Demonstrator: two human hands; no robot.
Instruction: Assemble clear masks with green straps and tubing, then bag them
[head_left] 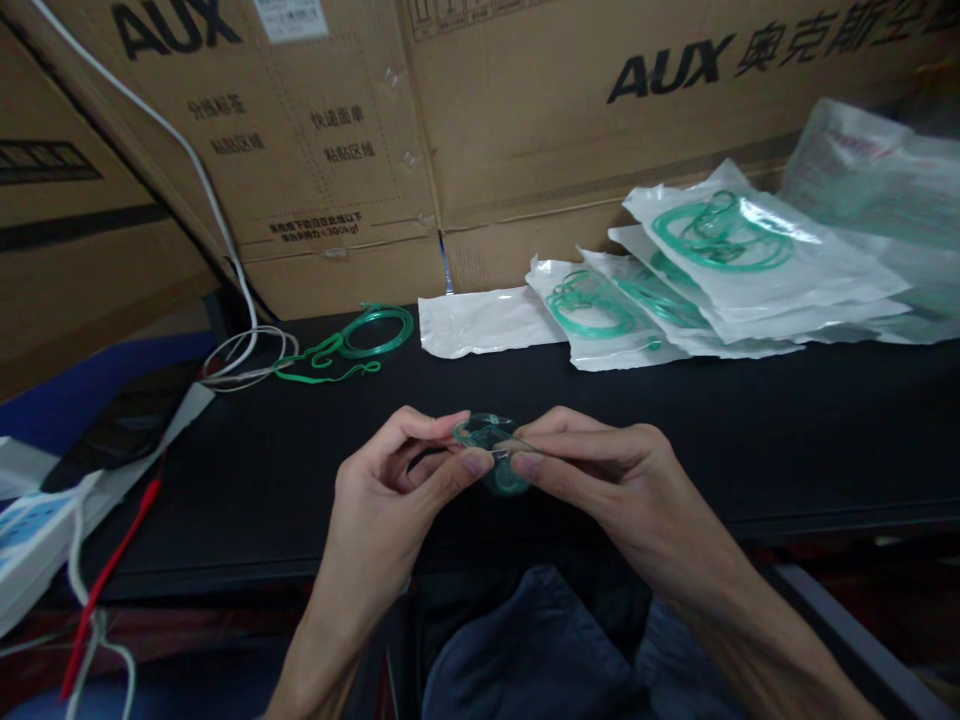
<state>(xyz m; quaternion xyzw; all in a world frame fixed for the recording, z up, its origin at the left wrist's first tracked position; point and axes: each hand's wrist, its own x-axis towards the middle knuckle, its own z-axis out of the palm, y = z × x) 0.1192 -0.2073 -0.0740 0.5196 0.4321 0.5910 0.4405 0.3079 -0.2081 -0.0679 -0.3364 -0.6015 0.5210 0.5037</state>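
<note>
Both hands meet over the front edge of a black table. My left hand and my right hand pinch a small clear green plastic mask piece between thumbs and forefingers; both are closed on it. A small metal strip shows at the fingertips on the piece. A loose coil of green tubing lies on the table at the back left, apart from both hands.
Several white sealed bags with green tubing are stacked at the back right, one flat bag beside them. AUX cardboard boxes wall the back. White cable, a red wire and a black phone lie left.
</note>
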